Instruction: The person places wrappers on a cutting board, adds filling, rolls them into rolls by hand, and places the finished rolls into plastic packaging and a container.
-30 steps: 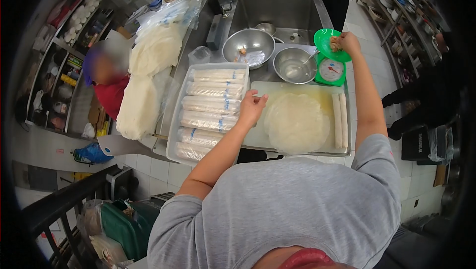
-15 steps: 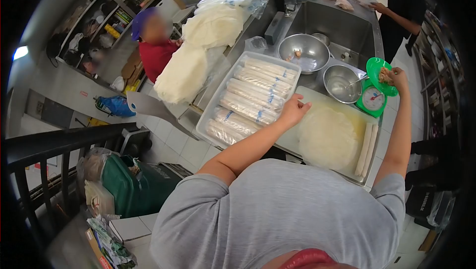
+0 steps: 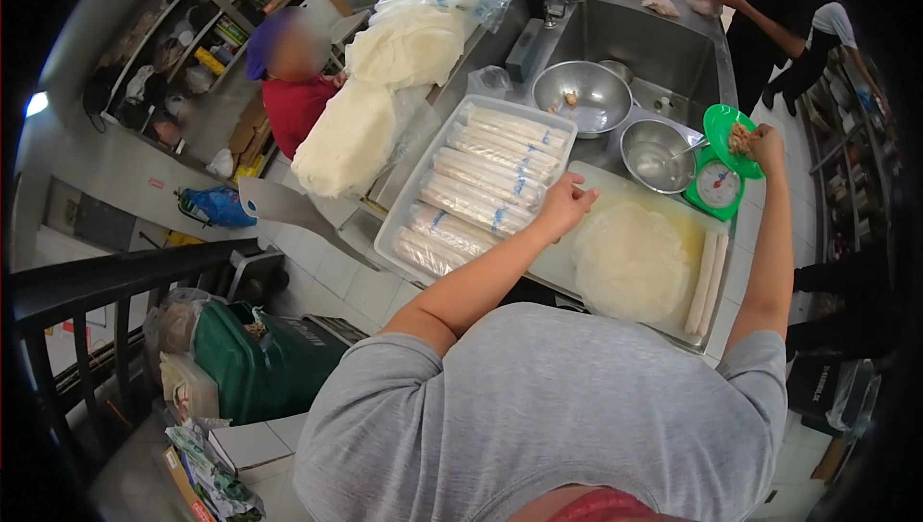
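Note:
My right hand (image 3: 767,150) is at the green scale pan (image 3: 716,124), its fingers closed on brownish meat filling (image 3: 741,139). Under the pan stands a green kitchen scale (image 3: 717,186) with a round dial. My left hand (image 3: 567,207) hovers, fingers loosely bent and apart with nothing in them, between the tray and the board. Thin round wrappers (image 3: 630,267) lie stacked on the cutting board (image 3: 598,179). Two long pale rolls (image 3: 708,282) rest along the board's right edge. Plastic-wrapped rolls (image 3: 490,176) fill the white tray (image 3: 383,238) on my left.
Beyond the board are a metal bowl with water and a spoon (image 3: 659,157), a larger bowl (image 3: 601,104) and the sink (image 3: 663,41). More wrappers (image 3: 346,137) are piled at left, near a person in red (image 3: 293,104). Another person in black (image 3: 774,3) handles a plastic bag.
The view has shifted slightly. My right hand stays at the filling, and my left hand has barely moved. A further person has come into sight at upper right.

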`<state>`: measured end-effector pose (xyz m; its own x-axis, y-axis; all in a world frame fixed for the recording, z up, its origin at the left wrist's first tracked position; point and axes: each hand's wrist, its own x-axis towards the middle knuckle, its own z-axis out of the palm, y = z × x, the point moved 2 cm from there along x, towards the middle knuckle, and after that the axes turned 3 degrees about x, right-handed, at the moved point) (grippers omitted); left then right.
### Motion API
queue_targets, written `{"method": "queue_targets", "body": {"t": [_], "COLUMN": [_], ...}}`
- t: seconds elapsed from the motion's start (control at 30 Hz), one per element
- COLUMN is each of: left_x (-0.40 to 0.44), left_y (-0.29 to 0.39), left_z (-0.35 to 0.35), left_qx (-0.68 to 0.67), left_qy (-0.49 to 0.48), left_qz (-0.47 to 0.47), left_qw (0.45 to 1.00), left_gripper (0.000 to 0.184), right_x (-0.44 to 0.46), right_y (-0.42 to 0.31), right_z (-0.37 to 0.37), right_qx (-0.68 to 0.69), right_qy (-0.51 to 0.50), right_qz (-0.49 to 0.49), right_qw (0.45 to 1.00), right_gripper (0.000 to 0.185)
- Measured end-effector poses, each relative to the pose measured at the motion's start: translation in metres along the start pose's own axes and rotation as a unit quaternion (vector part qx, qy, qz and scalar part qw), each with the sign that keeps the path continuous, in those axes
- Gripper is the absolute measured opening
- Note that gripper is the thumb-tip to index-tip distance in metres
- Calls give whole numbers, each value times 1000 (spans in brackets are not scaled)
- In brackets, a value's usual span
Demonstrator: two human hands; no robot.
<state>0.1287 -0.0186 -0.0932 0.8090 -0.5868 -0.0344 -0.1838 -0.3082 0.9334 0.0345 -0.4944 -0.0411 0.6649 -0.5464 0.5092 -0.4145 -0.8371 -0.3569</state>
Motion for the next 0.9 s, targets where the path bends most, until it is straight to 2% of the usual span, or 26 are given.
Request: {"method": "queue_targets", "body": {"t": [0.1, 0.2, 0.33, 0.53, 0.63, 0.83, 0.9], "left_x": [0, 1, 1, 1, 1, 2, 3], "left_y": [2, 1, 2, 4, 5, 1, 0], "left_z": [0, 1, 0, -1, -2, -1, 0], "left_qx": [-7, -18, -21, -21, -13, -22, -28], "left_qy": [-2, -2, -7, -11, -13, -20, -22], "left_qz": [-4, -6, -9, -15, -11, -7, -9], "left_qw": [1000, 1000, 1000, 1000, 1000, 1000, 999], "left_gripper": [49, 50, 50, 49, 48, 47, 47], "right_x": [10, 12, 16, 11, 12, 8, 6], "right_y": [14, 0, -15, -35, -33, -35, -38], "right_z": [-3, -25, -42, -60, -60, -62, -64], "right_qx": [99, 170, 188, 208, 199, 175, 176], "right_qy": [-30, -65, -82, -41, -60, -73, -96], "right_qz": [79, 111, 108, 124, 167, 159, 173], "right_qw": [991, 977, 973, 969, 964, 969, 964], "right_gripper": [13, 12, 17, 31, 33, 34, 29]}}
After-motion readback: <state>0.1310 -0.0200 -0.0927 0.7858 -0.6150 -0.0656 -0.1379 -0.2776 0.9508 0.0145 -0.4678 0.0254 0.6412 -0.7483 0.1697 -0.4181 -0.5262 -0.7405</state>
